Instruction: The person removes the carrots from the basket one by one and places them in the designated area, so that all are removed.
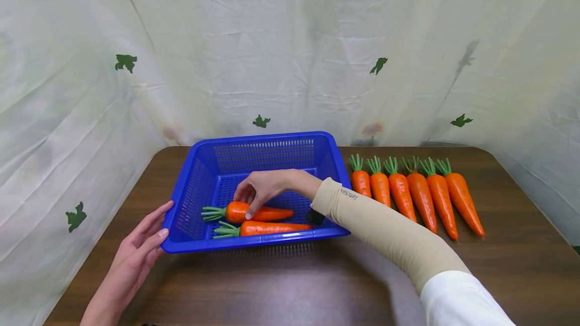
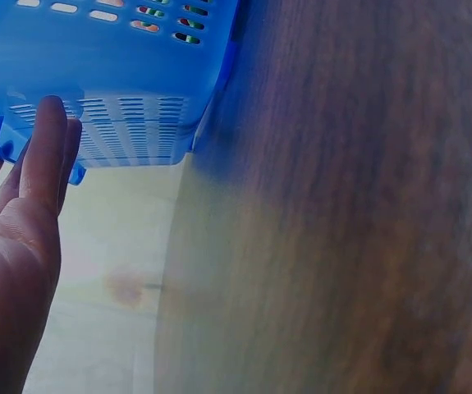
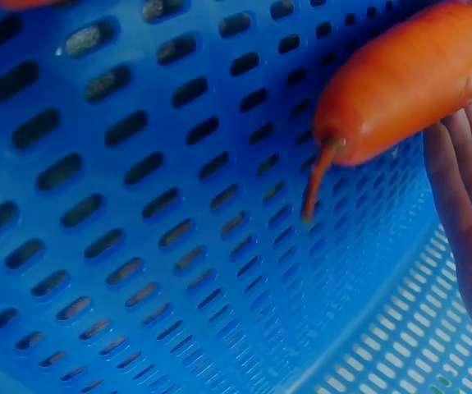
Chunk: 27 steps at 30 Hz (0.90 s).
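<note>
A: Edges first?

B: Blue basket (image 1: 272, 240) has its far side close to the far edge of the brown table (image 1: 254, 286); pale cloth (image 1: 312, 64) hangs behind. Brown wood runs from the near rim toward the wearer. To the right, a narrow gap, then the row of six carrots (image 1: 402, 195), tops pointing away.

A: Hands?

B: Left hand (image 1: 138, 248) at the basket's near left corner, thumb and fingers well spread and fairly straight, touching rim and outer wall. Right hand (image 1: 267, 187) reaches down inside, thumb and fingers closed in a pinch on the held carrot (image 1: 276, 214). Right sleeve (image 1: 385, 230) passes over the right rim and hides some tips in the row.

A: The held carrot's position and looks?

B: Inside the basket, toward the near side, roughly parallel to a second carrot (image 1: 274, 228) by the near wall. Glossy orange, stout at the left, where short green stems fan out; tapers rightward. Right wrist view shows a blunt end with a thin, bent tail.
</note>
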{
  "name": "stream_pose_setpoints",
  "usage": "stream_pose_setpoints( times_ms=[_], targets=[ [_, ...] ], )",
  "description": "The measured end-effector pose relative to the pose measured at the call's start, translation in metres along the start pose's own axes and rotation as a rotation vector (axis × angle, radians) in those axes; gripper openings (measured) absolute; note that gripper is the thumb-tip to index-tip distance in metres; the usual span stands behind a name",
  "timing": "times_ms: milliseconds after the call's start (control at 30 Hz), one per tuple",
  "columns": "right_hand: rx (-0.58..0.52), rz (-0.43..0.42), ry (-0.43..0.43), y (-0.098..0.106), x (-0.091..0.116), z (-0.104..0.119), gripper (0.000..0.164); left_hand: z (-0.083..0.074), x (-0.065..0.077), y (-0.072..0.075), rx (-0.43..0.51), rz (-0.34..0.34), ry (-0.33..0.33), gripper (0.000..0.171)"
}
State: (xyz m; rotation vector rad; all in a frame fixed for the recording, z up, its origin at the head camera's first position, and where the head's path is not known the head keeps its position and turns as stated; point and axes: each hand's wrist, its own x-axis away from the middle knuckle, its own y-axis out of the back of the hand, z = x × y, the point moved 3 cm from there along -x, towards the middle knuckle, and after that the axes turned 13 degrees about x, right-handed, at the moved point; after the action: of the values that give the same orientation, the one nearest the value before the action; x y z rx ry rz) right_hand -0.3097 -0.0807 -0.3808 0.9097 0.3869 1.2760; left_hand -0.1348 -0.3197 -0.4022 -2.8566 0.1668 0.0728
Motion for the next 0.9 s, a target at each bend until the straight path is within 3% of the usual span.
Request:
stream_pose_setpoints(
  times_ms=[667,900],
  targets=[
    [0.004,0.044,-0.043,0.001,0.004,0.002,0.042,0.000,0.000,0.001,0.005,0.010,-0.002,0.052],
    [0.039,-0.011,-0.034,0.011,0.006,0.003,0.043,0.000,0.000,0.001,0.011,0.013,-0.003,0.051]
  ],
)
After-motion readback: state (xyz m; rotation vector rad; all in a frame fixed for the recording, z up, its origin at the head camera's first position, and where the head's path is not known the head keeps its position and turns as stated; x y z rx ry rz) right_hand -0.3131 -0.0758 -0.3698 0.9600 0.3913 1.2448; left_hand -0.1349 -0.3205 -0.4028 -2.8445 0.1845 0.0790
